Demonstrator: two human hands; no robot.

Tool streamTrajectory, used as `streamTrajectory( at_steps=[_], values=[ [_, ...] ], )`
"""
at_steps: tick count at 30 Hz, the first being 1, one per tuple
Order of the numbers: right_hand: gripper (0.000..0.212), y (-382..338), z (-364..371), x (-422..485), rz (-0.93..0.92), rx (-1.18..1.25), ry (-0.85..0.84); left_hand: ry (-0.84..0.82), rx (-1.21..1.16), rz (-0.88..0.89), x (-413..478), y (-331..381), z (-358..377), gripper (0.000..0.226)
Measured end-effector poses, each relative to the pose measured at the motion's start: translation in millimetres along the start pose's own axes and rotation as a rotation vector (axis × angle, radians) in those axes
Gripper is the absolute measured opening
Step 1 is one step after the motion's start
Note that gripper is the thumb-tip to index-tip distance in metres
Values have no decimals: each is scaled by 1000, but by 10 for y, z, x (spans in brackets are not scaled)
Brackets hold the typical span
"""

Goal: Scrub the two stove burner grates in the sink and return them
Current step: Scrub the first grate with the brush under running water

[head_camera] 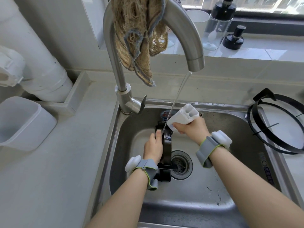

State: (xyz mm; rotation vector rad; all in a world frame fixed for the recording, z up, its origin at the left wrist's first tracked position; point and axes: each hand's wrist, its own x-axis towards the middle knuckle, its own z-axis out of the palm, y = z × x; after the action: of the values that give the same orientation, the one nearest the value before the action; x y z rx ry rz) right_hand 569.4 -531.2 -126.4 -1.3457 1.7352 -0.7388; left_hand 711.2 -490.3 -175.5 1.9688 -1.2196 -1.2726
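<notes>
One black burner grate [167, 145] stands on edge in the steel sink [205, 195], seen edge-on under the running water. My left hand [153, 148] grips its rim from the left, thumb on top. My right hand [191, 127] holds a white scrubbing brush [182, 117] against the top of that grate. The second black grate [278, 127] lies flat on the counter to the right of the sink, partly over the sink's edge.
The steel tap [181, 30] arches over the sink with a brown mesh cloth [139, 35] draped on it. A drain strainer [180, 164] sits mid-sink. A white plastic tub [23, 124] stands on the left counter. Jars and a cup line the window sill.
</notes>
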Motion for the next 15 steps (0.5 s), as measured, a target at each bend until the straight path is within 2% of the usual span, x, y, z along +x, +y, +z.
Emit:
streamTrajectory(
  at_steps=[2, 4, 8, 15],
  values=[
    [12, 44, 52, -72, 100, 212, 66, 22, -54, 1, -16, 18, 25, 56],
    [9, 57, 33, -127, 158, 414, 43, 23, -62, 8, -2, 21, 13, 58],
    [9, -30, -95, -63, 71, 279, -52, 1, -15, 32, 21, 52, -16, 55],
    [7, -183, -124, -217, 19, 122, -342, 4, -10, 22, 80, 44, -104, 55]
  ],
)
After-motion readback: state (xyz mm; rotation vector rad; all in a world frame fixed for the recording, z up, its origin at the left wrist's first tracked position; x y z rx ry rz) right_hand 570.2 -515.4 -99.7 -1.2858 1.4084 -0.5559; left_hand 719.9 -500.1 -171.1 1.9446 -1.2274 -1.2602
